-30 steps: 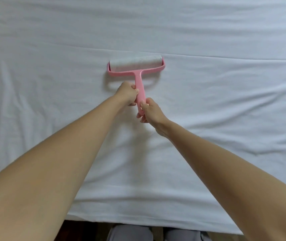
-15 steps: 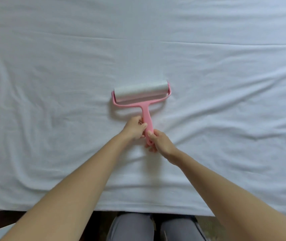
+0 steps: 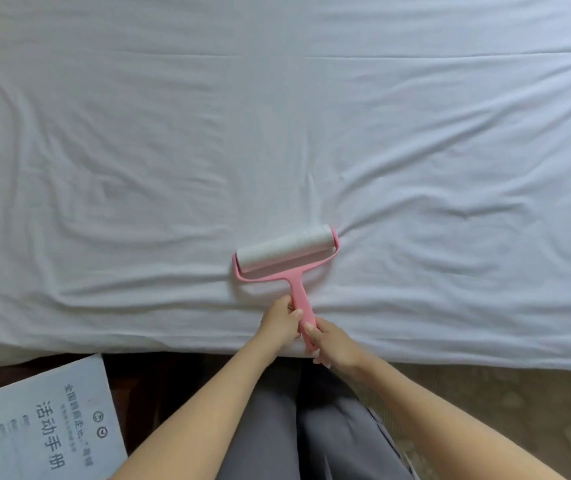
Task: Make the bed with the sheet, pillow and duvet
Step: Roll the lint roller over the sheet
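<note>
A white sheet (image 3: 277, 133) covers the bed, with creases running across it toward the near edge. On it lies a pink lint roller (image 3: 286, 252) with a white roll, close to the near edge of the bed. My left hand (image 3: 280, 322) grips the pink handle from the left. Just below, my right hand (image 3: 332, 344) holds the end of the same handle. No pillow or duvet is in view.
A light blue booklet (image 3: 41, 420) with printed characters lies on the dark floor at the lower left. My grey trousers (image 3: 312, 427) fill the bottom middle. A beige patterned carpet (image 3: 502, 403) lies at the lower right beside the bed edge.
Both hands have drawn the lint roller back across the sheet toward the near edge of the bed. The bed edge, the floor and the booklet have come into view.
</note>
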